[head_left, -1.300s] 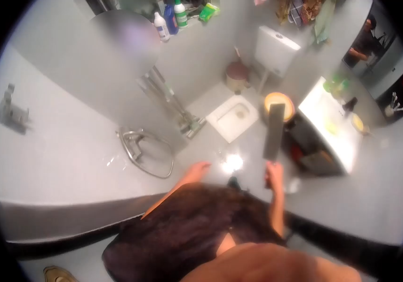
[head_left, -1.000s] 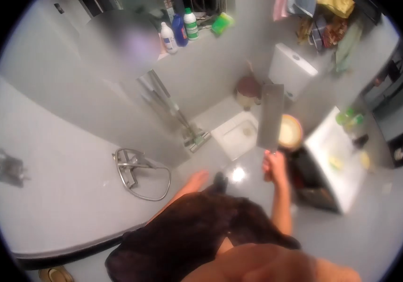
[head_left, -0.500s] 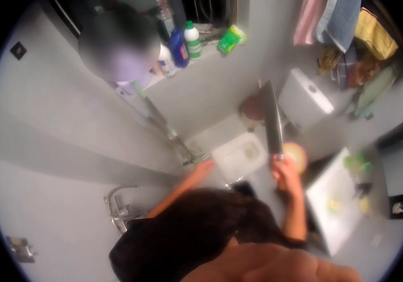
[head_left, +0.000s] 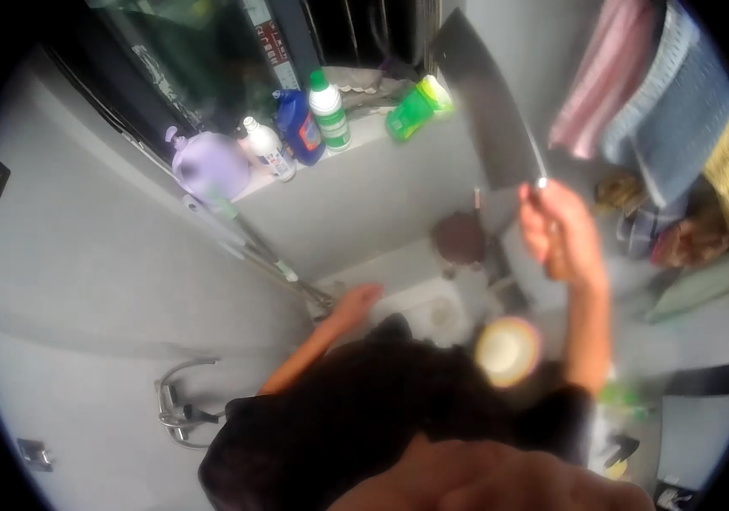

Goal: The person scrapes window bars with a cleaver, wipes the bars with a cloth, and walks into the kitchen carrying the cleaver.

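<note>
My right hand [head_left: 562,228] is wrapped round the handle of a large broad-bladed knife [head_left: 485,98]. The dark blade points up and to the left, its tip by the window and its lower part near the green packet [head_left: 415,109] on the ledge. Low and to the left, my left hand [head_left: 357,303] hangs above the floor beside the white squat toilet [head_left: 441,313], blurred. Its fingers look curled, and whether anything is in them cannot be made out. A round light bowl with an orange rim [head_left: 507,351] is below my right hand.
Cleaning bottles, among them a green-capped one [head_left: 328,111] and a purple one [head_left: 211,166], line the window ledge. Mop poles [head_left: 254,247] lean on the wall. Towels [head_left: 679,102] hang at the right. A shower fitting [head_left: 179,404] is at lower left, a dark red pot [head_left: 458,237] behind the toilet.
My right hand has risen with the knife, whose blade now reaches the window. The view has tilted up towards the ledge and towels. My left hand stays low.
</note>
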The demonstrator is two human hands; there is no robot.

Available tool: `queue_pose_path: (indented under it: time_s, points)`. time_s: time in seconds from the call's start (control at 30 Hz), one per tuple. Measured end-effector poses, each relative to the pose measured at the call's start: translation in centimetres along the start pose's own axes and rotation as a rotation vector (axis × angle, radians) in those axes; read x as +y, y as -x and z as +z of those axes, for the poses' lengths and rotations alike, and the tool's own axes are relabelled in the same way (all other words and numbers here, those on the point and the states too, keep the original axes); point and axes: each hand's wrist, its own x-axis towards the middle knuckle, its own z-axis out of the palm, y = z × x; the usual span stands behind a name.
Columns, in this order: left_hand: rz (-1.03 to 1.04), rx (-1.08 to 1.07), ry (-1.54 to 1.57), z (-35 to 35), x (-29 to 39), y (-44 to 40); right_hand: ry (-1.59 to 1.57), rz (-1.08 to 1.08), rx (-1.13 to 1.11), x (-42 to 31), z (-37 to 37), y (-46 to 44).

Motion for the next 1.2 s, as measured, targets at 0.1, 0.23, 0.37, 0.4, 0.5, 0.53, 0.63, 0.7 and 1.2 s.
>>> queue_pose_path:
  time_s: [0.1,0.23,0.37,0.4,0.5,0.53,0.63,0.7,1.2]
  points:
    - [0.085,0.071,-0.096,-0.8,0.8,-2.9,-0.102,0.056,-0.101,-5.0,-1.6,-6.5]
    - [-0.026,0.079,-0.001,-2.4,1.3,-7.4,0.176,-0.024,-0.116,-9.9,-1.2,-14.1]
    - [-0.065,0.026,-0.051,-5.2,-0.8,-13.8,0.347,-0.058,-0.168,-13.6,-0.8,-22.8]
    - [-0.051,0.029,-0.052,-5.6,-2.4,-15.8,0.368,-0.071,-0.158,-14.2,-0.2,-24.8]
    - [0.086,0.035,-0.130,-7.5,-6.5,-21.3,0.059,0.033,-0.119,-16.0,1.4,-31.2]
    - [0.092,0.044,-0.115,-7.8,-7.3,-22.8,-0.205,0.157,-0.168,-16.5,1.2,-33.8]
    - [0.314,-0.014,-0.310,-10.3,-8.6,-27.2,-0.304,0.206,-0.357,-17.6,-0.2,-40.4]
    - [0.099,-0.225,-0.277,-11.1,-8.6,-29.2,-0.368,0.256,-0.348,-18.2,0.1,-43.4]
    - [-0.147,-0.406,-0.164,-11.8,-8.0,-37.5,0.515,0.147,-0.035,-24.4,1.7,-50.3]
